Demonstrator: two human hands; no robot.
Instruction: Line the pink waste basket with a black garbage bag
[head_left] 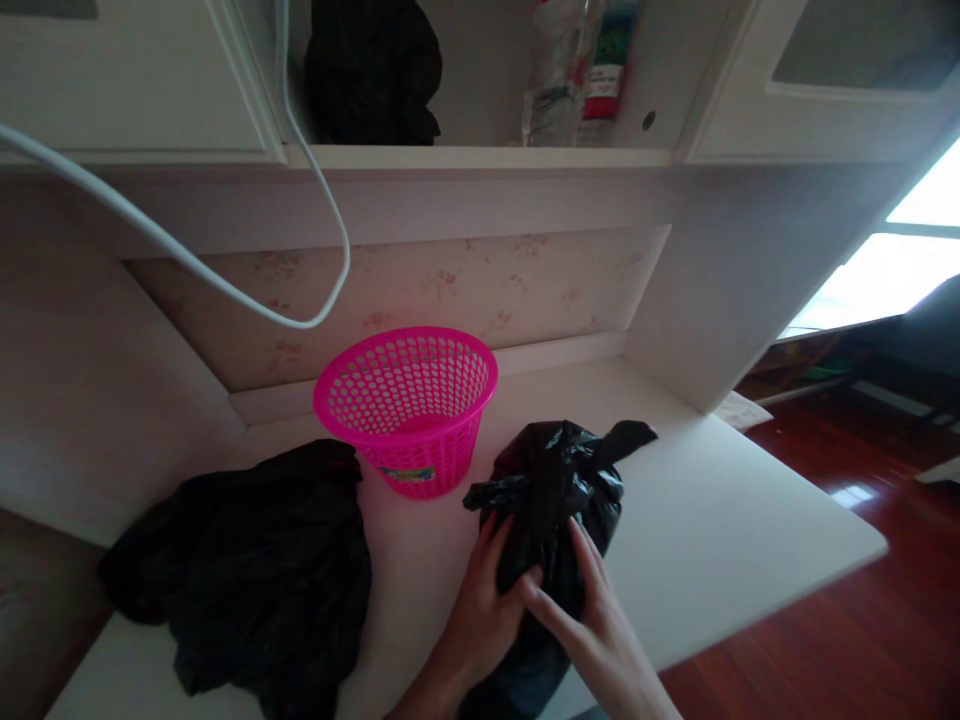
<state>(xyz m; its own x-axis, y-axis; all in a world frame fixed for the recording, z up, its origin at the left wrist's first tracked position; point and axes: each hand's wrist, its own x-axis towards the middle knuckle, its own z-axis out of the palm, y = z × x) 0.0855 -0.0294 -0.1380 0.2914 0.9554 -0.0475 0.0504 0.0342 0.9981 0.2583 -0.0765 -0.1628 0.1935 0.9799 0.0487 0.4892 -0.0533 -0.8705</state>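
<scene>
Our left hand [480, 610] and right hand [600, 630] both press on the black plastic bag [555, 500]. The fingers of the left hand curl loosely against the bag's near side; the right hand lies flatter, fingers spread over the front, its thumb meeting the left hand. Neither of our hands closes fully around the bag.

The bag is glossy, crinkled and bulging, its top gathered into a knot with two loose tails sticking out to either side. It sits on the white surface [720, 520], near that surface's front edge.

Just behind the bag and to its left stands a bright pink perforated basket [409, 405], upright, with a small label on its side that we cannot read. Further left of the bag lies a crumpled dark cloth [247, 570]. Above and behind the bag, on a shelf [480, 157], stand bottles [574, 70]; one carries a red and white label, too blurred to read. A white cable [225, 285] loops down to the bag's upper left.
</scene>
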